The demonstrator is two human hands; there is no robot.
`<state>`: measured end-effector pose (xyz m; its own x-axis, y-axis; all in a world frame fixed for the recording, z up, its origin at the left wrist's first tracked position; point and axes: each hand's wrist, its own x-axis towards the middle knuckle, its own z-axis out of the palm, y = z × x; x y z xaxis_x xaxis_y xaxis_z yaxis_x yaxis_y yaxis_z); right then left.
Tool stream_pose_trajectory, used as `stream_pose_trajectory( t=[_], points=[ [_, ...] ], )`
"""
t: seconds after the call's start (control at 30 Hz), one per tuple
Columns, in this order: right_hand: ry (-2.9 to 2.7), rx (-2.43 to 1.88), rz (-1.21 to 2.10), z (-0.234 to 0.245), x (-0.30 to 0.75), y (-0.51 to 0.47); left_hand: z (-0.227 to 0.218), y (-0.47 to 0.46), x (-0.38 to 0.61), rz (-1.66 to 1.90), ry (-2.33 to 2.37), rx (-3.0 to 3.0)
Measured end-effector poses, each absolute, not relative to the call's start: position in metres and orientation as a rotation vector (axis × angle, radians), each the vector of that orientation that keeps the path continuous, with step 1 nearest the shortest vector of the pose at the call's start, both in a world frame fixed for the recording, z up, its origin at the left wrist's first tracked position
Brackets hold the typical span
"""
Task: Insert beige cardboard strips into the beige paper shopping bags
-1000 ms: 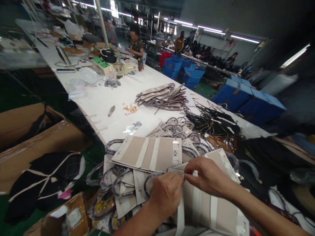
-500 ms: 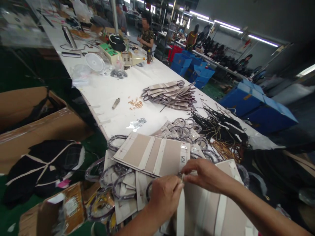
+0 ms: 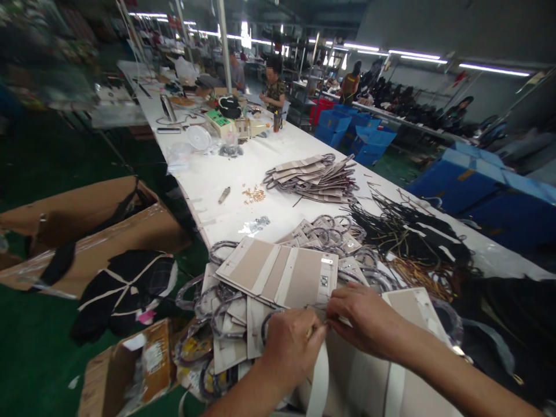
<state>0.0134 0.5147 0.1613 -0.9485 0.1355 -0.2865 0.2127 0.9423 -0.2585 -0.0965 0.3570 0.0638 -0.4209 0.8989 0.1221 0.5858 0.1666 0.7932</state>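
Observation:
My left hand (image 3: 292, 346) and my right hand (image 3: 364, 317) meet at the near edge of a long white table (image 3: 226, 174). Both pinch the top edge of a beige panel with white strips (image 3: 369, 382) that lies under them; what is between the fingertips is too small to tell. Just beyond the hands lies a flat beige folded panel (image 3: 282, 272) on a heap of similar pieces with grey loop handles (image 3: 226, 313).
Farther along the table sit another stack of handled panels (image 3: 313, 174), a tangle of black cords (image 3: 412, 231), small gold fittings (image 3: 254, 195) and tools. Cardboard boxes (image 3: 87, 226) and black fabric (image 3: 125, 286) lie on the green floor at left. Blue crates (image 3: 469, 179) stand at right. Other people work at the far end.
The view has swung right and tilted, so the far table appears lower. My hands stay pinched together on the panel's edge, shifted slightly right in the picture.

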Motion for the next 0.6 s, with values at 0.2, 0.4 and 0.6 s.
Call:
stream_pose_trajectory(
  t=[0.2,0.4,0.6],
  points=[
    [2.804,0.297,-0.640,0.156,0.024,0.522,0.068,0.354,-0.080,1.232,2.007,1.216],
    [2.727,0.240,-0.953,0.146,0.027,0.527,0.062,0.350,-0.072,1.276,1.914,1.026],
    [2.806,0.095,-0.723,0.147,0.024,0.518,0.055,0.345,-0.070,1.245,2.050,1.252]
  ],
)
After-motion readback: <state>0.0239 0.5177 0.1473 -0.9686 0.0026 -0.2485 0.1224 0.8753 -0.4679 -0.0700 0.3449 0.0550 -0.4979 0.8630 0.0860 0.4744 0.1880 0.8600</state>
